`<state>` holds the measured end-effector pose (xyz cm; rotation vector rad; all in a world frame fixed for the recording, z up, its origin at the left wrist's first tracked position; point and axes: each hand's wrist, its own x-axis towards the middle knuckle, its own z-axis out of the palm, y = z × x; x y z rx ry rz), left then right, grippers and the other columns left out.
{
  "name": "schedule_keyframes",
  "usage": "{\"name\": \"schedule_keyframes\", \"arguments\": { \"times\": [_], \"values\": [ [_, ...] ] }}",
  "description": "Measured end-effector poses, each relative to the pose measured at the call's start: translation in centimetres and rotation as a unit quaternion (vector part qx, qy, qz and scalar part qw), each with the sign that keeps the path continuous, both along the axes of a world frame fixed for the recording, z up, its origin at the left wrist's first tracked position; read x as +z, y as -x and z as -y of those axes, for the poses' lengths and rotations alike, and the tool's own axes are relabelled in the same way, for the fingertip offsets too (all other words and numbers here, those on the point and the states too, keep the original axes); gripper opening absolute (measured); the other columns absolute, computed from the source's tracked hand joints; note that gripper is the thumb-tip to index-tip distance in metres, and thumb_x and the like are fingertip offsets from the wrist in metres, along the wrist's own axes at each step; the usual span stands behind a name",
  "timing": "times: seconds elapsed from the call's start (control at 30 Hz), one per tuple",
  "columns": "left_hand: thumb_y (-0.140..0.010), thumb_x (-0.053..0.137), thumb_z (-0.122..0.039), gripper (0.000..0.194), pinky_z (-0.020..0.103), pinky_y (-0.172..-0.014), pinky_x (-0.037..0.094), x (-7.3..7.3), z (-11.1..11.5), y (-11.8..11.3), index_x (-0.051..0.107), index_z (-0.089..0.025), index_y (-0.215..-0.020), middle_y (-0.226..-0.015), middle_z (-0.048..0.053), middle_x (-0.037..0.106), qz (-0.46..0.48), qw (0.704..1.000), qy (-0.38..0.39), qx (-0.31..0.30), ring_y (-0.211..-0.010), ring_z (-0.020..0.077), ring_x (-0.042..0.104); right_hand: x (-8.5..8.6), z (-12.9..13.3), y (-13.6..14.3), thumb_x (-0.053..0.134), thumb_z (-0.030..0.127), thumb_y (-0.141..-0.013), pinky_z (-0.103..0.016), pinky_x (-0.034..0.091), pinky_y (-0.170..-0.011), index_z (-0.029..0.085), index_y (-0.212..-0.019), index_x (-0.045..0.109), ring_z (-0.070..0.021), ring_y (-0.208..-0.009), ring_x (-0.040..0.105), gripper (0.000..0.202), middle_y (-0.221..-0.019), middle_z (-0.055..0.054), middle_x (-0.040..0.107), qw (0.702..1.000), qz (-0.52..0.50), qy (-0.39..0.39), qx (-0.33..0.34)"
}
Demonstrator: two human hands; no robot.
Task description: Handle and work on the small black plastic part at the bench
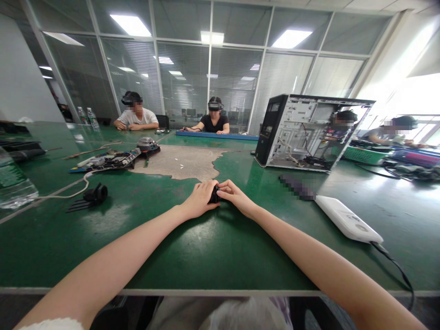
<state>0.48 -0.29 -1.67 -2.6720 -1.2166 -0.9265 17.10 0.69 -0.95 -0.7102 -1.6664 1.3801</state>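
Note:
Both my hands meet over the green table (206,247), around a small black object (214,195) whose kind I cannot make out. My left hand (201,198) wraps it from the left, with the palm covering much of it. From the other side, the fingers of my right hand (235,196) pinch its right edge. Just beyond my hands lies a bare beige patch (178,165) in the table's green surface.
An open computer case (295,133) stands at right. Nearby lie a white power bank (347,219) and a blurred dark item (296,186). At left are a circuit board (106,160), a black coiled piece (96,194) and a water bottle (15,181). Several people sit around the table.

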Motion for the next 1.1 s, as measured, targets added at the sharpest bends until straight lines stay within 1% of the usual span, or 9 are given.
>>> {"name": "schedule_keyframes", "arguments": {
  "times": [0.23, 0.4, 0.47, 0.63, 0.8, 0.93, 1.0, 1.1],
  "values": [
    [-0.069, 0.06, -0.034, 0.058, 0.041, -0.086, 0.032, 0.1, 0.1, -0.04, 0.028, -0.021, -0.116, -0.113, 0.009, 0.046, 0.004, 1.0, 0.007, 0.001, -0.107, 0.025, 0.043, -0.43, -0.57, -0.1, 0.063, 0.033, -0.066, -0.031, 0.038, -0.081, 0.021, -0.087, 0.051, -0.0132, -0.082, 0.054, 0.028, -0.082, 0.001, 0.059, 0.999, 0.023, 0.007, -0.029],
    [-0.068, 0.061, -0.03, 0.059, 0.04, -0.086, 0.033, 0.05, 0.05, -0.04, 0.028, -0.021, -0.115, -0.112, 0.009, 0.046, 0.001, 1.0, 0.003, 0.004, -0.105, 0.0251, 0.044, -0.25, -0.57, -0.5, 0.068, 0.025, -0.061, -0.031, 0.04, -0.079, 0.023, -0.089, 0.048, -0.0128, -0.081, 0.055, 0.035, -0.084, 0.002, 0.059, 0.999, 0.015, -0.005, 0.033],
    [-0.068, 0.061, -0.03, 0.059, 0.04, -0.085, 0.033, 0.03, 0.02, -0.04, 0.028, -0.02, -0.115, -0.111, 0.009, 0.046, 0.0, 1.0, 0.0, 0.004, -0.105, 0.025, 0.044, -0.14, -0.48, -0.57, 0.068, 0.024, -0.06, -0.031, 0.04, -0.079, 0.023, -0.089, 0.046, -0.0128, -0.081, 0.055, 0.036, -0.085, 0.002, 0.059, 0.999, 0.014, -0.004, 0.042],
    [-0.069, 0.06, -0.033, 0.059, 0.04, -0.086, 0.032, -0.01, -0.02, -0.04, 0.027, -0.02, -0.116, -0.112, 0.009, 0.046, 0.004, 1.0, -0.002, -0.001, -0.105, 0.0248, 0.043, -0.13, -0.34, -0.3, 0.062, 0.03, -0.068, -0.03, 0.038, -0.081, 0.022, -0.084, 0.047, -0.0126, -0.082, 0.054, 0.023, -0.08, 0.003, 0.059, 1.0, 0.005, -0.009, 0.001],
    [-0.07, 0.06, -0.034, 0.058, 0.04, -0.086, 0.032, -0.01, -0.01, -0.07, 0.028, -0.02, -0.116, -0.112, 0.01, 0.046, 0.002, 1.0, 0.0, -0.001, -0.106, 0.0252, 0.043, -0.26, -0.31, 0.04, 0.063, 0.031, -0.066, -0.03, 0.038, -0.08, 0.022, -0.085, 0.048, -0.0122, -0.078, 0.054, 0.026, -0.077, 0.003, 0.058, 1.0, 0.0, -0.003, -0.014],
    [-0.07, 0.06, -0.035, 0.057, 0.041, -0.086, 0.032, 0.11, 0.1, -0.04, 0.028, -0.02, -0.115, -0.112, 0.009, 0.046, 0.001, 1.0, 0.003, -0.001, -0.105, 0.0249, 0.043, -0.31, -0.42, 0.11, 0.063, 0.03, -0.066, -0.03, 0.038, -0.08, 0.021, -0.086, 0.05, -0.0124, -0.079, 0.053, 0.026, -0.081, 0.001, 0.058, 0.999, 0.017, 0.013, -0.037],
    [-0.07, 0.059, -0.035, 0.057, 0.041, -0.086, 0.032, 0.17, 0.16, -0.02, 0.028, -0.02, -0.115, -0.112, 0.009, 0.046, -0.001, 1.0, 0.004, -0.002, -0.105, 0.0247, 0.043, -0.31, -0.5, 0.01, 0.063, 0.029, -0.066, -0.03, 0.037, -0.081, 0.02, -0.086, 0.05, -0.0122, -0.081, 0.053, 0.026, -0.082, 0.001, 0.058, 0.999, 0.022, 0.006, -0.037],
    [-0.07, 0.06, -0.033, 0.057, 0.04, -0.086, 0.032, 0.18, 0.17, -0.01, 0.029, -0.02, -0.115, -0.112, 0.009, 0.046, -0.001, 1.0, 0.001, -0.002, -0.105, 0.0245, 0.044, -0.28, -0.56, -0.23, 0.065, 0.025, -0.064, -0.03, 0.037, -0.08, 0.021, -0.087, 0.049, -0.0125, -0.083, 0.052, 0.029, -0.082, 0.002, 0.058, 1.0, 0.02, -0.016, -0.001]
  ]
}}
